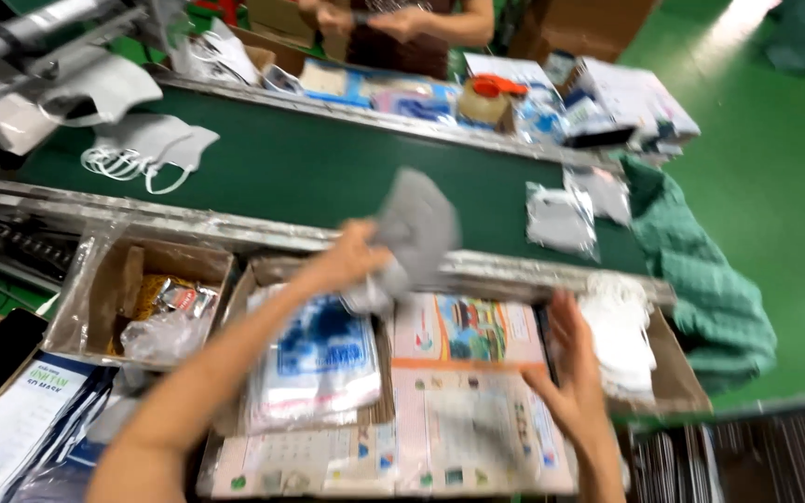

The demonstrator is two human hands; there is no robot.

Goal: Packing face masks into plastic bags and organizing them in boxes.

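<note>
The left hand (351, 256) is clenched on a grey face mask (414, 233), pinching its lower edge between thumb and fingers so that the mask stands up and to the right of the knuckles, blurred with motion. The mask's long axis runs roughly upright, tilted a little toward the right, and it hangs in the air over the metal rail (235, 226) that edges the green conveyor belt (328, 168), not touching either.

The right hand (570, 373) is released, palm open and fingers spread, holding nothing. It lies below and to the right of the mask, over the right edge of a printed packaging sheet (463, 373) that rests on the desk. So the left hand is the one at the mask; the right is well apart from it and nearer the white stack of masks (621, 331) just beyond its fingertips.

Directly beneath the left forearm sits a pile of clear bags with blue print (319, 359) in a cardboard tray. Farther left is a cardboard box (109, 289) lined with plastic. More grey masks (146, 149) lie on the belt up and left of the left hand, and sealed mask packets (561, 219) lie to the right of the held one. Another person's hands (375, 19) work across the belt.
</note>
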